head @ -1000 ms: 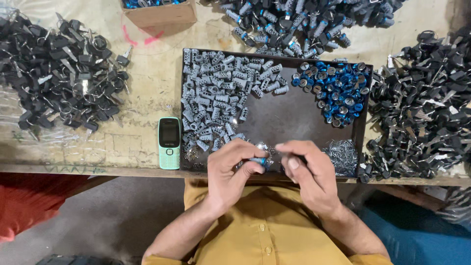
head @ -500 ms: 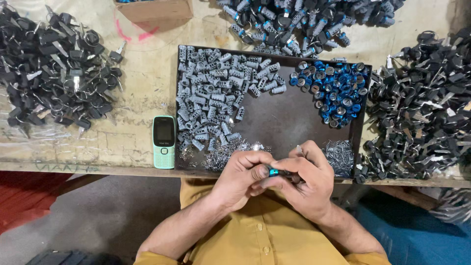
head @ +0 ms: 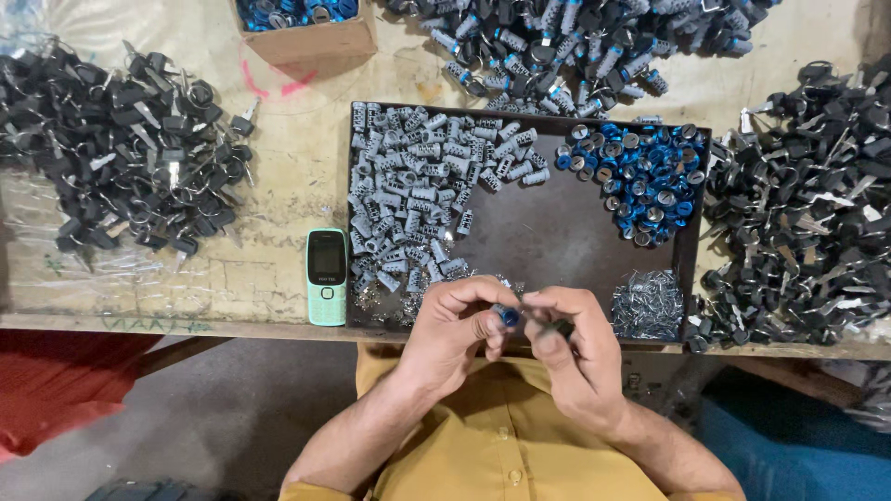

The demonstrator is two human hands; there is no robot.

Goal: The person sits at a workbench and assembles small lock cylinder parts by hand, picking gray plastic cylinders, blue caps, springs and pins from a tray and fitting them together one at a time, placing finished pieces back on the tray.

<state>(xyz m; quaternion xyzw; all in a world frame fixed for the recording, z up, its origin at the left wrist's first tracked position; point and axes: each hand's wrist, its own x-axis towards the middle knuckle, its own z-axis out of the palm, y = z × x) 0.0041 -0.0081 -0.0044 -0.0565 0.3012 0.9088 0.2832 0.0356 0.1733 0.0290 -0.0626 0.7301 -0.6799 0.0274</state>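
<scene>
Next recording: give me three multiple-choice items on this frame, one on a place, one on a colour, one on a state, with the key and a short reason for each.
1. Where does the mobile phone lie?
A. Just left of the dark tray
B. Inside the cardboard box
C. On the right-hand pile of keys

2. What colour are the round caps in the tray's upper right part?
A. Red
B. Blue
C. Yellow

3. How is the small blue-ended part held?
A. It lies loose in the tray
B. It rests on the phone
C. It is pinched between the left hand and the right hand

Key: 1 A, the phone sits beside the tray's left edge. 2 B, the caps are plainly blue. 3 C, fingertips of both hands meet around it.
</scene>
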